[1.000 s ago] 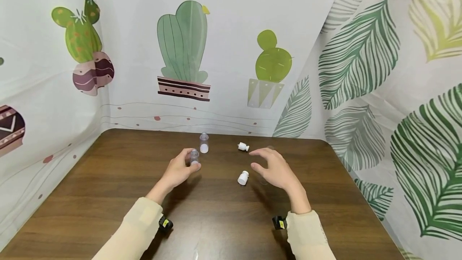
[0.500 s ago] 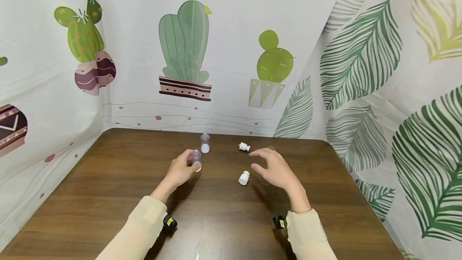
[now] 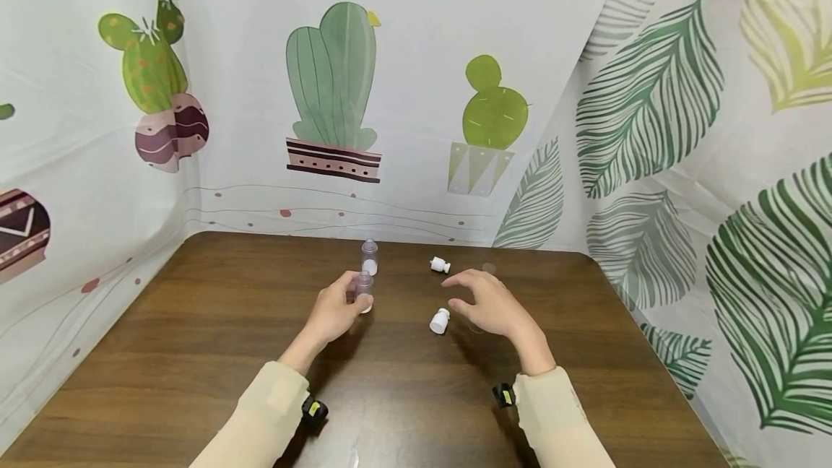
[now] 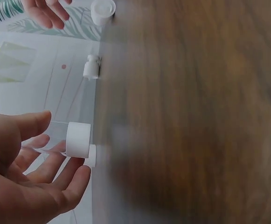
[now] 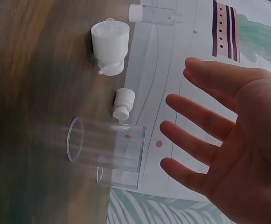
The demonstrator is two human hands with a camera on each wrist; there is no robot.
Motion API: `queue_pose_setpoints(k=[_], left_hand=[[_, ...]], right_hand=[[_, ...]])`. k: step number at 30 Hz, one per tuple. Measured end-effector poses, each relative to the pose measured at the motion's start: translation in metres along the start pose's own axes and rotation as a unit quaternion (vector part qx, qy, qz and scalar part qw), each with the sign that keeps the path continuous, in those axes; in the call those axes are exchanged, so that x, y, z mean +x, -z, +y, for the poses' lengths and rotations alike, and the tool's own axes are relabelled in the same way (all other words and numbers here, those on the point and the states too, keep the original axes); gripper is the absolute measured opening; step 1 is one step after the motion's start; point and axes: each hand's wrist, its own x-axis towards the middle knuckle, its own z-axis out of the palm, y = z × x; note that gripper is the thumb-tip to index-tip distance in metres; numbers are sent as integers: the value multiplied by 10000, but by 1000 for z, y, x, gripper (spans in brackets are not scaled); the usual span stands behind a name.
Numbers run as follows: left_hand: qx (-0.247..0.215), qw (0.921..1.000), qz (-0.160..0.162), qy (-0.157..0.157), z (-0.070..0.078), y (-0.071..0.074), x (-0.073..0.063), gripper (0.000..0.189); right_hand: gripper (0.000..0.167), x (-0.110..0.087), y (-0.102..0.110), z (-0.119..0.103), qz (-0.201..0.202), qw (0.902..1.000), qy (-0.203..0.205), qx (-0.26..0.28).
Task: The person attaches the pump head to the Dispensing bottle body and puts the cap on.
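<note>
My left hand (image 3: 334,309) grips a small clear bottle (image 3: 365,287) with a white base (image 4: 78,140), thumb on one side and fingers round the other. It stands upright, close over the table. Just behind it is a second clear bottle (image 3: 370,257) of the same kind, also upright. My right hand (image 3: 487,303) hovers with fingers spread and holds nothing. Nearest to its fingertips are a clear cylinder (image 5: 109,145) and another clear cylinder (image 5: 119,178) beyond it. A white pump-like top (image 3: 439,321) lies to the left, and a second white top (image 3: 439,265) lies farther back.
The brown wooden table (image 3: 260,367) runs back to a white cloth backdrop (image 3: 416,35) printed with cacti and leaves. Both forearms lie over the table's front half, each with a small black camera at the wrist.
My left hand has moved right with the bottle, which now overlaps the standing bottle's lower part in the head view. My right hand has shifted slightly left, still holding nothing.
</note>
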Motion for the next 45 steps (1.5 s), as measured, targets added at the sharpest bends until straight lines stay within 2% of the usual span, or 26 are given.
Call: queue_pose_setpoints(k=[8,14,25,36,45], left_hand=[[-191,9997,-6,-171,9,-5,-7,42],[-367,9992,-25,-132,13,-10,-10,45],[-166,9997,86,-126,12,-17,-14,46],[-109,9994,262,-201,18,-19,-18,45],[-42,9992,327,-239,23,-18,-18,46]], right_hand=[[34,6,-2,-3,-360,9984,77,-437],[35,11,-6,-5,-573,9947,211,-832],[38,16,-14,-12,-899,9864,445,-1305],[31,18,-29,-11,-806,9794,710,-1709],[26,20,-34,-12,-918,9763,700,-1832]])
